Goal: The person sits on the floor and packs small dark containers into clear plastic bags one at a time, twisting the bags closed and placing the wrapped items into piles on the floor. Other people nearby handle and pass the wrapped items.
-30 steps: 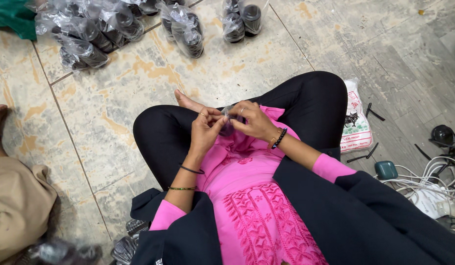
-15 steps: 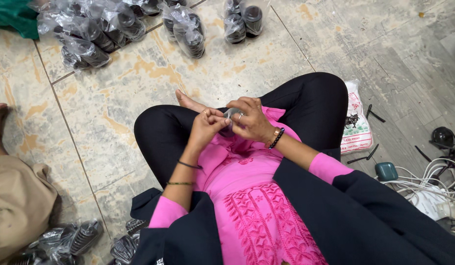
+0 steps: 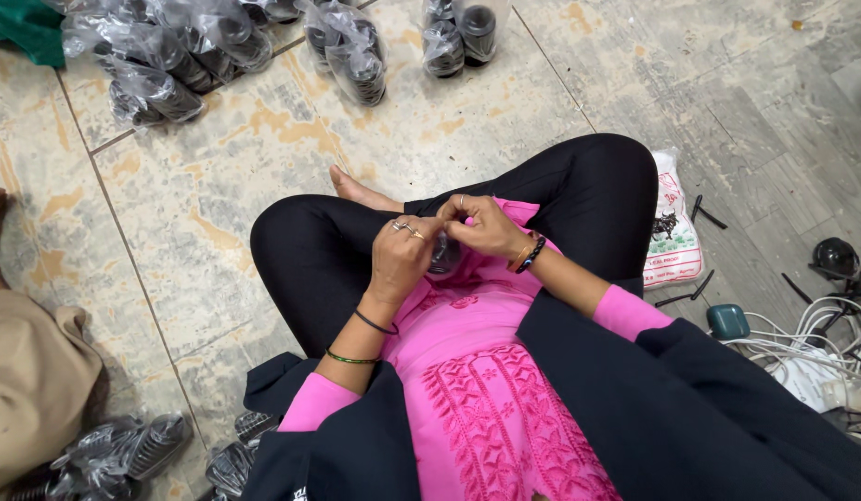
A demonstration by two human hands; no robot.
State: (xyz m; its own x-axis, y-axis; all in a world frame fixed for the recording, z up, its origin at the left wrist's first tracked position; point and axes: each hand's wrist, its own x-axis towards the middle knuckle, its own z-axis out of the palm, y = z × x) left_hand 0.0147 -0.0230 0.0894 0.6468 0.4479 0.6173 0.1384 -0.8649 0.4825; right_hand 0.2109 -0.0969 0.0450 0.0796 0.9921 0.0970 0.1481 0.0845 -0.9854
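Left hand (image 3: 400, 260) and right hand (image 3: 484, 225) meet over the lap, fingers pinched on a small dark part in clear wrap (image 3: 443, 252); the fingers hide most of it, so its shape is unclear. At 12 o'clock, far on the tiled floor (image 3: 217, 195), lie bagged black parts (image 3: 356, 65). At 3 o'clock, white cables (image 3: 811, 339) are cut off by the frame.

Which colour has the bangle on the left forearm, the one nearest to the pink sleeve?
The bangle is green, a thin ring; the head view shows it.
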